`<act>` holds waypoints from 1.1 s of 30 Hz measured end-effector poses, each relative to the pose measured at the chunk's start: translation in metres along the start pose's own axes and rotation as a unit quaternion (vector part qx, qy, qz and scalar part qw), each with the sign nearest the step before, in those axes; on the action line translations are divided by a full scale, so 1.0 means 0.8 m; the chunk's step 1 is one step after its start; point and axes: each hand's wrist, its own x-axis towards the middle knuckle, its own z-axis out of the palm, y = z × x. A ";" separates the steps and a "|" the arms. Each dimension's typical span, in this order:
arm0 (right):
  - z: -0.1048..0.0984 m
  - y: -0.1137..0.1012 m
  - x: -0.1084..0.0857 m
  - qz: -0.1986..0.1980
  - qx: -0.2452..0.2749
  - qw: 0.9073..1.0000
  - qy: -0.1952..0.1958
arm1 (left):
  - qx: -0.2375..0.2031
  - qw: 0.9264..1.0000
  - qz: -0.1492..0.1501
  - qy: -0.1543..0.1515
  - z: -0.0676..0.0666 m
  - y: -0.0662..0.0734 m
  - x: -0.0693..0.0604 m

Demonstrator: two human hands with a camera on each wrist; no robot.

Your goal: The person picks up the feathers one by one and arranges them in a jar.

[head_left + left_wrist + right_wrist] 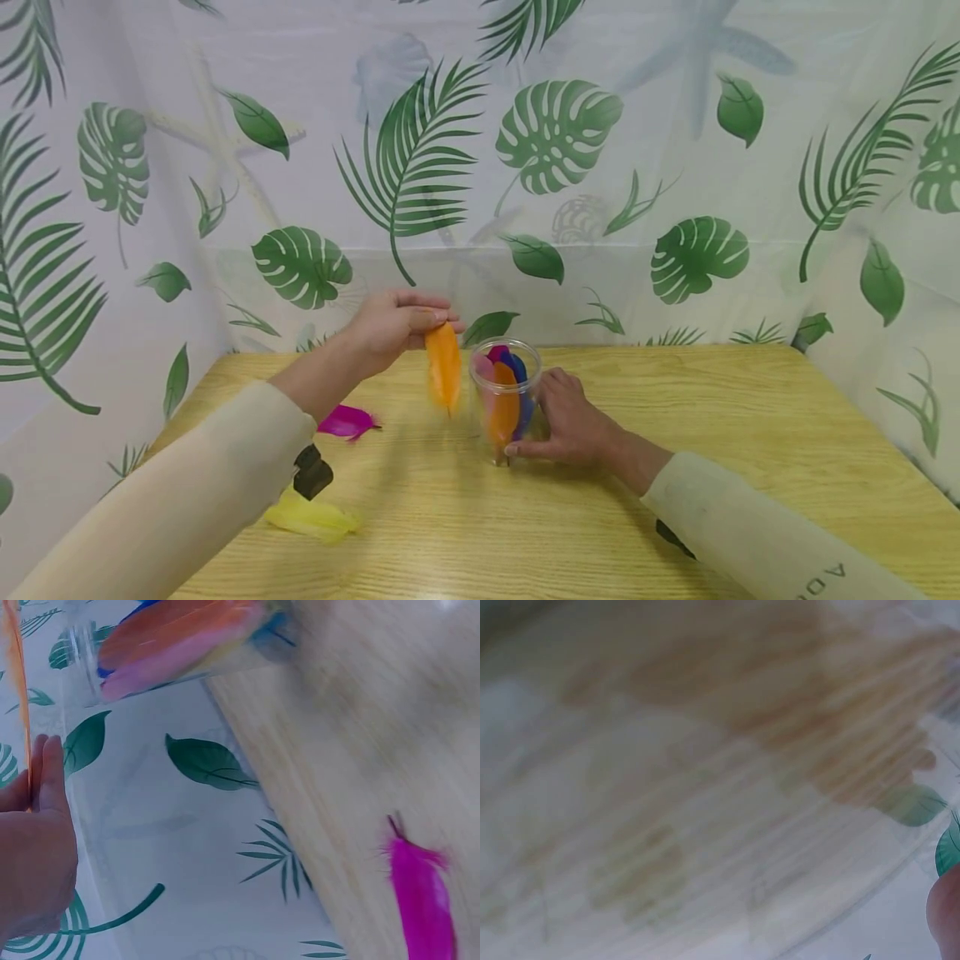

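Note:
In the head view an orange feather hangs tip-down from my left hand, pinched between thumb and fingers to the left of the jar's rim. A clear round jar stands upright on the table, with pink, orange, blue and magenta feathers inside. My right hand holds the jar from its right side, thumb low at the front and fingers curled behind. The left wrist view shows the pinched feather edge-on, near the jar. Only a bit of the right hand shows in the blurred right wrist view.
A magenta feather lies on the wooden table, beyond my left forearm. Closer to me, a yellow feather lies on the tabletop, partly behind the sleeve. A leaf-patterned cloth hangs along the back and both sides.

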 end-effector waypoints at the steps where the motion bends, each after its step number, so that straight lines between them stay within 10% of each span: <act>1: 0.000 0.000 0.000 -0.001 0.002 1.000 0.001 | -0.006 1.000 0.005 0.009 0.002 0.005 0.002; 14: -0.003 0.001 -0.001 0.013 0.021 1.000 -0.006 | -0.081 0.988 0.067 0.116 0.020 0.026 0.056; 33: -0.002 0.000 0.000 -0.004 0.016 1.000 -0.002 | -0.058 0.994 0.094 0.008 0.045 0.010 0.068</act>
